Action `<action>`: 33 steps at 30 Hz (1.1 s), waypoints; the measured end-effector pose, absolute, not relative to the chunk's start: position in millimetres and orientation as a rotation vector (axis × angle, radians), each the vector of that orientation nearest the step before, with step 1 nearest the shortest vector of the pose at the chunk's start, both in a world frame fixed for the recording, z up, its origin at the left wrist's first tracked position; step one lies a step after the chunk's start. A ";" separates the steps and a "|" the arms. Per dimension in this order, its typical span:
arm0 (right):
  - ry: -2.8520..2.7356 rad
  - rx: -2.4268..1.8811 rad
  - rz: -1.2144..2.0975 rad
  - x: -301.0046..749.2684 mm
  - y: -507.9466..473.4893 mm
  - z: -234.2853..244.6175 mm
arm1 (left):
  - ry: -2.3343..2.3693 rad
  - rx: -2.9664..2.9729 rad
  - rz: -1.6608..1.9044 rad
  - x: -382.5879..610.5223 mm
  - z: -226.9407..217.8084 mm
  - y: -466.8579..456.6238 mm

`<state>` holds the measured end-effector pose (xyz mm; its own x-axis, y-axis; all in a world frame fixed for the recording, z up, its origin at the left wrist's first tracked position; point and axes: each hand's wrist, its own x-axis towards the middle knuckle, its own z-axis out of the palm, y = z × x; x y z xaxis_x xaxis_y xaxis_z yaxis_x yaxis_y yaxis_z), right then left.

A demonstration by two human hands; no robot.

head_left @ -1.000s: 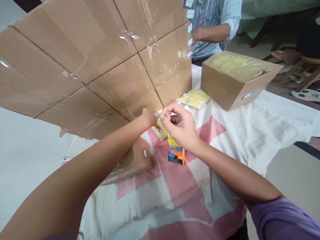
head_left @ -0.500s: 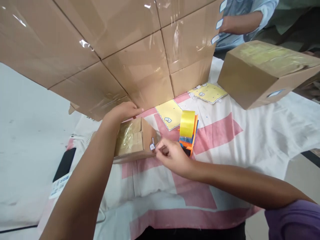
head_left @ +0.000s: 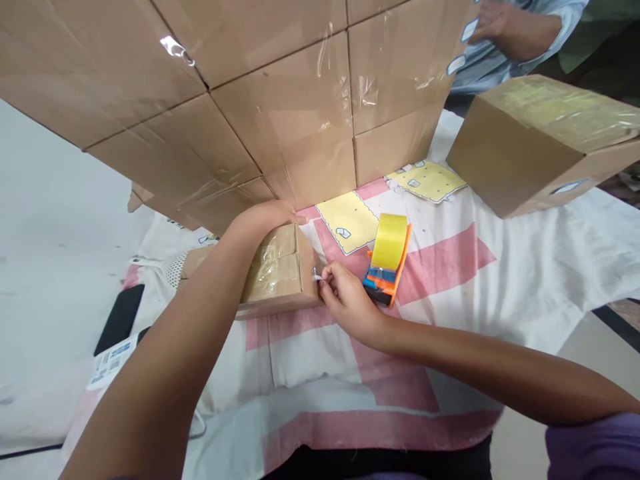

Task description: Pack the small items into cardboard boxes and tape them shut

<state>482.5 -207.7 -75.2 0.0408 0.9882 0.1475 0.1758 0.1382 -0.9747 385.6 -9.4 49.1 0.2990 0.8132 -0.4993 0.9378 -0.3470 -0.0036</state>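
A small taped cardboard box (head_left: 275, 270) lies on the cloth in front of me. My left hand (head_left: 273, 215) curves around its far side, bracing it; the fingers are mostly hidden, with a fingertip showing past the far corner. At the box's right end my right hand (head_left: 345, 293) is closed in a pinch on a small white sticker (head_left: 317, 275), which touches that end face. Just right of this hand stands an orange and blue tape dispenser (head_left: 387, 277) with a roll of yellow tape (head_left: 391, 241).
A stack of taped boxes (head_left: 300, 120) rises behind. Yellow sticker sheets (head_left: 350, 220) lie at its foot. Another box (head_left: 520, 147) stands at right, near a co-worker's arm (head_left: 525, 30). A black phone (head_left: 119, 320) and a printed white item (head_left: 111, 363) lie at left.
The view has shifted slightly, moving the dispenser and boxes a little to the right in the picture. My right hand still pinches the sticker, now seen more edge-on against the box end.
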 end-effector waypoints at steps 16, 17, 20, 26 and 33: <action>-1.096 -1.238 1.005 473.7 -202.2 -82.1 | 1.544 2.246 -0.551 386.9 45.9 -7.6; -1.130 -1.243 0.998 473.6 -201.5 -82.5 | 1.547 2.242 -0.548 386.9 44.2 -6.2; -1.250 -1.236 0.932 475.1 -201.6 -82.1 | 1.538 2.233 -0.535 386.8 40.0 -2.2; -1.424 -1.209 0.973 479.7 -230.8 -80.3 | 1.457 2.206 -0.500 384.6 37.5 3.4; -1.364 -1.256 1.276 482.3 -248.4 -81.0 | 1.313 2.091 -0.471 381.9 36.4 3.9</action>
<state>482.3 -248.4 -81.0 -0.1211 0.9917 -0.0440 0.1100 -0.0307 -0.9935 381.9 3.9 36.4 0.4425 0.6762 -0.5890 0.8964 -0.3152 0.3115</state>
